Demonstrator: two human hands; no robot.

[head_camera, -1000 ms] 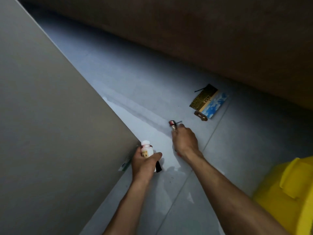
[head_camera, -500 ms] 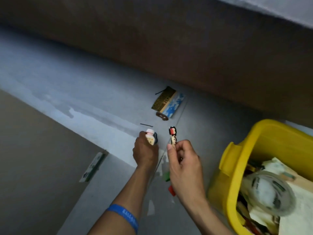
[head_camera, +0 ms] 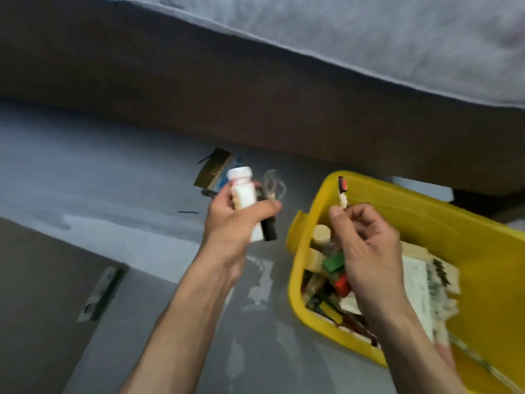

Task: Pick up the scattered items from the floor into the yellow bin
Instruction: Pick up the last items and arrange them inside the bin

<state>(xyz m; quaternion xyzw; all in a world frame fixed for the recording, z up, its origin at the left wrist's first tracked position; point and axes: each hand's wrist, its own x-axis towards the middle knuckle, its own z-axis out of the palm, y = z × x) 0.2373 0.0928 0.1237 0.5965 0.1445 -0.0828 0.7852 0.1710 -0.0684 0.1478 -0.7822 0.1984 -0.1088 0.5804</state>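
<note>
Both hands are swinging over from the floor toward the yellow bin, which is now filling the right of the view. The right hand is hovering above the bin's near corner, its grip pinched on a small red-tipped stick. The left hand, short of the rim, is clamped around a white bottle and a black tube. Releasing well inside the rim should be stopping anything bouncing out, since the bin is already crowded with blocks, papers and a cork-topped jar. A gold-and-blue card is lying on the floor beyond.
</note>
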